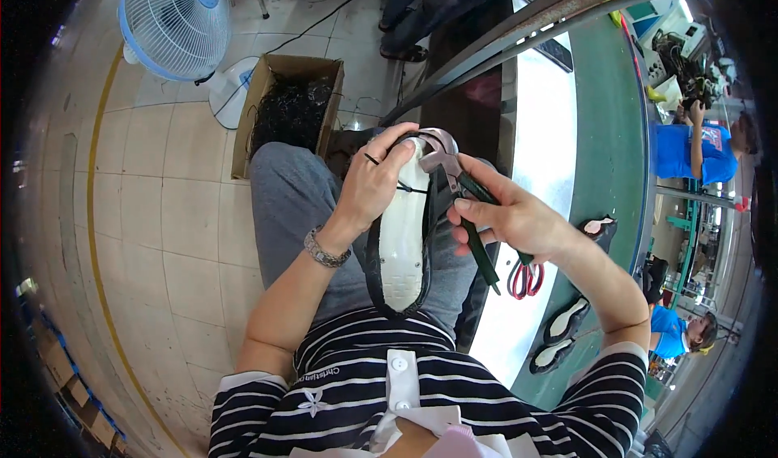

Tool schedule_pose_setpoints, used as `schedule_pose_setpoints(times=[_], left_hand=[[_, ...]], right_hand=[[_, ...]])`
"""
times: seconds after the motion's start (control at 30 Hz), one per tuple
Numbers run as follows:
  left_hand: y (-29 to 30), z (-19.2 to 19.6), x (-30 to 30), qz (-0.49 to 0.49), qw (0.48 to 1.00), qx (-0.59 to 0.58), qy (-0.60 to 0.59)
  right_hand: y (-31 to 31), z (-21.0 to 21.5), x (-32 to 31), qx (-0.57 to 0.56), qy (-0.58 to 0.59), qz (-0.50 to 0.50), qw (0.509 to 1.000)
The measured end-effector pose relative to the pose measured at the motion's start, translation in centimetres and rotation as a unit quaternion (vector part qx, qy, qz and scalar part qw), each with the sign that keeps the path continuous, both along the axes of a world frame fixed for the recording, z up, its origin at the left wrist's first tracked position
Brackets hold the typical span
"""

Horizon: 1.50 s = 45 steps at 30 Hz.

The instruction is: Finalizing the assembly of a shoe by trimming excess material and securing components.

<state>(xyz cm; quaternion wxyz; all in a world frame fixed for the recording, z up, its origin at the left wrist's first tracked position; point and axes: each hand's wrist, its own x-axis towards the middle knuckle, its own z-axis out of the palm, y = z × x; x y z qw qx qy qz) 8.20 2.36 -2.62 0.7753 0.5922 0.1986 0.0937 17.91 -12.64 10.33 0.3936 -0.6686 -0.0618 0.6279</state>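
Note:
A black shoe upper on a last lies sole up over my lap, its white underside (401, 247) facing me and its toe pointing away. My left hand (369, 184) is closed around the toe end, thumb pressed on the white underside. In my right hand (519, 219) are lasting pliers (444, 163) with dark green handles, which stand apart. The pliers' jaws are at the right side of the toe, against the black edge; what they grip there is hidden. A thin black cord (412, 189) crosses the underside near the toe.
Red-handled scissors (528, 280) rest on the pale bench (541, 134) at my right. Beyond it, a green conveyor (596, 150) carries several shoes (566, 319). A metal rail (519, 41) crosses above. A cardboard box (241, 130) of black scraps and a fan (174, 25) stand far left.

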Motion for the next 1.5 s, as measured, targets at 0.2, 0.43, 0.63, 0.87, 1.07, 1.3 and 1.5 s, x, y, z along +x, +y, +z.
schedule_pose_setpoints(times=[0.2,0.43,0.63,0.87,1.07,1.3,1.5], left_hand=[[-0.8,-0.5,0.3,0.066,0.996,0.05,-0.016],[-1.0,0.0,0.2,0.08,0.989,0.109,-0.056],[-0.2,-0.2,-0.6,0.008,0.999,0.009,-0.053],[-0.5,-0.6,0.6,0.045,0.987,-0.157,0.006],[0.2,-0.9,0.7,-0.03,0.993,-0.116,-0.012],[1.0,-1.4,0.3,-0.055,0.997,-0.054,-0.031],[1.6,-1.1,0.4,-0.091,0.991,-0.079,-0.053]], right_hand=[[-1.6,-3.5,-3.4,0.082,-0.175,0.016,0.981],[-2.4,-4.7,-4.7,0.085,-0.292,0.026,0.952],[-2.6,-1.7,-2.4,0.04,-0.305,0.171,0.936],[-3.0,-3.0,-3.0,0.042,-0.414,0.224,0.881],[-4.9,-2.6,-4.7,0.035,-0.35,0.26,0.899],[-0.9,2.2,-2.8,0.177,-0.527,-0.016,0.831],[0.2,-0.7,-0.9,-0.083,-0.582,0.318,0.744]])
